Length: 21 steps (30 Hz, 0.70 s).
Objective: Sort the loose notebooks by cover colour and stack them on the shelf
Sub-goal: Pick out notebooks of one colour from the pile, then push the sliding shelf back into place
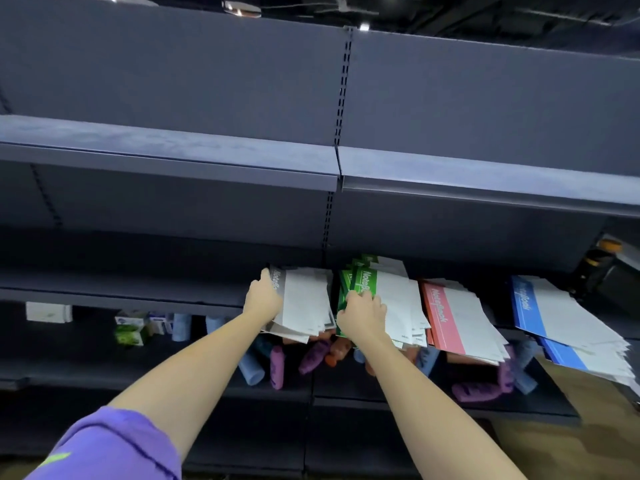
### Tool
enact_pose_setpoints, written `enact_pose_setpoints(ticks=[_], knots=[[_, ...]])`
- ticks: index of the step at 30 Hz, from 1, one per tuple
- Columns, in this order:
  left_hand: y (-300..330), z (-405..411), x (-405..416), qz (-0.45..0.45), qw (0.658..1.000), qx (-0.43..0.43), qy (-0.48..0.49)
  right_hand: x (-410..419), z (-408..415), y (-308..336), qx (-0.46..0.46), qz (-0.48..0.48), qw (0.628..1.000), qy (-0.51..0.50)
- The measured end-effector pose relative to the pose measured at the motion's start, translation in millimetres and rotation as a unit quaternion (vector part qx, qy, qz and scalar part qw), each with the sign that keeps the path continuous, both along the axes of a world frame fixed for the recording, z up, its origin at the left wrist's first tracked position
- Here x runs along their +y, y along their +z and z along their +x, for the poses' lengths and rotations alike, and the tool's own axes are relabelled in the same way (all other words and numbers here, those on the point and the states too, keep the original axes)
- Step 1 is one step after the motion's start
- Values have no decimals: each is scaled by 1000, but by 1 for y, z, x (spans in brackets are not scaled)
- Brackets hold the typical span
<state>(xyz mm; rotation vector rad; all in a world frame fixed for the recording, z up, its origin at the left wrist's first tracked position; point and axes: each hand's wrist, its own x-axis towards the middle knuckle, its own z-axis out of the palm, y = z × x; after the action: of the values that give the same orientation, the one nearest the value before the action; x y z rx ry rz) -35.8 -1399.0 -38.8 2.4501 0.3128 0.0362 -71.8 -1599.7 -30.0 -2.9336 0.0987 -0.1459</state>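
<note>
Both hands are on the stacks: left hand (262,299) rests flat against the grey notebooks (304,303), right hand (362,315) curls round the green notebooks (388,299). Every pile overhangs the shelf (121,292) edge; beyond my right, red notebooks (457,317) could slide off if jostled.

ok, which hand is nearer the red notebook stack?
Right. The right hand rests on the green stack beside the red notebook stack; the left hand is farther, on the grey stack.
</note>
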Motion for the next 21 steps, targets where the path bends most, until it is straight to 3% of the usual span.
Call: enact_pose_setpoints(ticks=[6,12,21], knots=[[-6,-4,-4,186,978,31,-91,7,7,-4,-43,37,997,47],[-5,-10,55,142,981,-16,-130,71,7,-6,-32,81,988,129],[-5,-53,221,136,988,-19,-72,231,3,-21,20,112,972,206]])
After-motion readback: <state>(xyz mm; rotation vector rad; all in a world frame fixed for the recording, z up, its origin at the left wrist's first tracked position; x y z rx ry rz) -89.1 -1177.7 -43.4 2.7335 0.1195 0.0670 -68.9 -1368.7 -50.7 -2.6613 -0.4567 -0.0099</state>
